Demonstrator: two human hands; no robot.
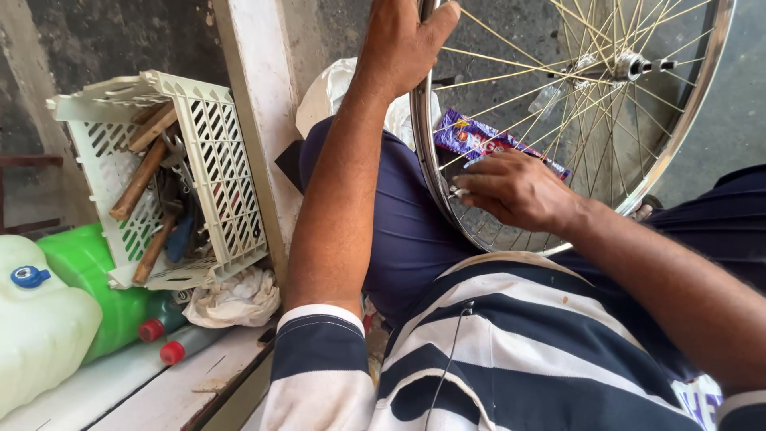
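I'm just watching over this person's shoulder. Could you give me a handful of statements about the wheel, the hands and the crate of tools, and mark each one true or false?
1. The left hand grips the rim of the bicycle wheel near its top. True.
2. The right hand rests flat on the white crate. False: it is at the wheel's rim and spokes, low on the wheel, pinching a small pale part.
3. The crate holds tools with wooden handles. True.
4. The wheel has a black tyre fitted. False: the metal rim is bare, with thin spokes running to the hub.
5. A green jug lies beside a white one, left of the crate. True.
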